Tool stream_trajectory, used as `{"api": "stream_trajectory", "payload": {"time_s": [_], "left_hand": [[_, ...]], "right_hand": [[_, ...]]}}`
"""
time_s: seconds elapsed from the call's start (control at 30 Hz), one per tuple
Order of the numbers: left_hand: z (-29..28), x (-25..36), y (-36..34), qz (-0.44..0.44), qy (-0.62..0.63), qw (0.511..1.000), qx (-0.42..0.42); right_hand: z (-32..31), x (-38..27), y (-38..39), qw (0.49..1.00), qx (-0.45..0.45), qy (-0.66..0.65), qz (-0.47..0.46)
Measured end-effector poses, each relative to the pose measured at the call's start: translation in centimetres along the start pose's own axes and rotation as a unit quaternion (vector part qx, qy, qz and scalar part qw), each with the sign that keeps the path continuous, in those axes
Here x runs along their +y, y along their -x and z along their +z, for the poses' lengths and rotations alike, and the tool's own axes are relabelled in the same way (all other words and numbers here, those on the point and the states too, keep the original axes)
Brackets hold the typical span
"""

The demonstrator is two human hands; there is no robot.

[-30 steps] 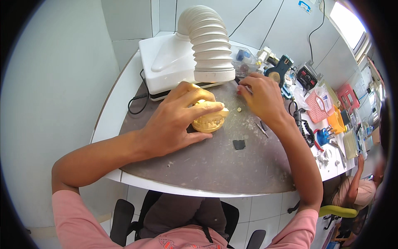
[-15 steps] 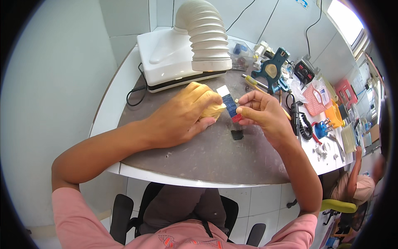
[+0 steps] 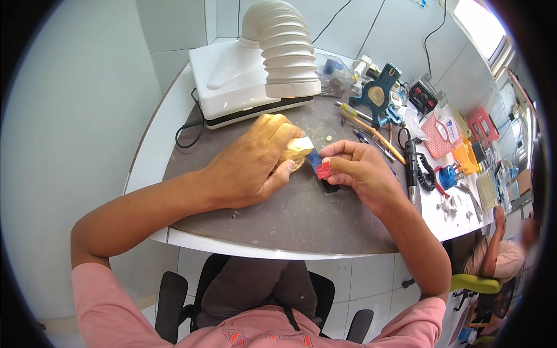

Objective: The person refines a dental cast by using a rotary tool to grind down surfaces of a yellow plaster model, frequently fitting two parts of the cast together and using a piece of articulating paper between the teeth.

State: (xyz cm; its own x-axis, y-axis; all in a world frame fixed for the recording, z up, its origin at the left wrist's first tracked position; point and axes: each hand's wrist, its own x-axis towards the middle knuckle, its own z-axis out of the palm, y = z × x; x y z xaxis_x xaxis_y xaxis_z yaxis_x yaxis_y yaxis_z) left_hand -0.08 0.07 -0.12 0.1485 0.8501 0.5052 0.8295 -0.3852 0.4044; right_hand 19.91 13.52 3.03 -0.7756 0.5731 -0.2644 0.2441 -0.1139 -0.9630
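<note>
My left hand point(image 3: 246, 159) is wrapped round a pale yellow plaster dental model point(image 3: 296, 155), hiding much of it. In my right hand point(image 3: 360, 174), thumb and fingers pinch the red end of a thin strip of marking paper point(image 3: 314, 159). Its blue middle slants toward the model, and a white end lies at or over the model's top; contact there is hard to make out. Beyond my right fingertips a small ivory, tooth-like piece point(image 3: 329, 138) rests on the bench. Below the strip lies a small black piece point(image 3: 331, 186), partly covered.
A white box with a ribbed hose point(image 3: 290, 52) stands at the back. To the right are a teal articulator point(image 3: 379, 95), a brush point(image 3: 377, 138) with other slim tools, a black handpiece point(image 3: 412, 162) with coiled cord, and a pink basket point(image 3: 441, 136). Another person sits at far right.
The paper strip has moved left and down, its white end now at the model instead of beyond it. My right hand has shifted slightly left and lower; my left still grips the model.
</note>
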Motion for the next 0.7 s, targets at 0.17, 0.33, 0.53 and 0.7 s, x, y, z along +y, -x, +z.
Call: {"api": "stream_trajectory", "payload": {"time_s": [0.17,0.33,0.53,0.7], "left_hand": [[0.4,0.0,0.0,0.01,0.013,1.0,0.025],[-0.3,-0.6,0.2,0.038,0.008,0.999,0.016],[-0.8,-0.5,-0.1,0.034,0.004,0.999,-0.015],[-0.8,-0.4,-0.1,0.018,0.008,0.999,-0.05]], "right_hand": [[0.2,0.2,0.6,0.999,0.015,-0.035,-0.013],[0.2,0.1,0.7,0.999,0.014,-0.019,-0.031],[-0.2,0.3,0.8,0.998,0.052,0.024,-0.041],[0.1,0.2,0.7,0.994,0.063,0.079,-0.035]]}}
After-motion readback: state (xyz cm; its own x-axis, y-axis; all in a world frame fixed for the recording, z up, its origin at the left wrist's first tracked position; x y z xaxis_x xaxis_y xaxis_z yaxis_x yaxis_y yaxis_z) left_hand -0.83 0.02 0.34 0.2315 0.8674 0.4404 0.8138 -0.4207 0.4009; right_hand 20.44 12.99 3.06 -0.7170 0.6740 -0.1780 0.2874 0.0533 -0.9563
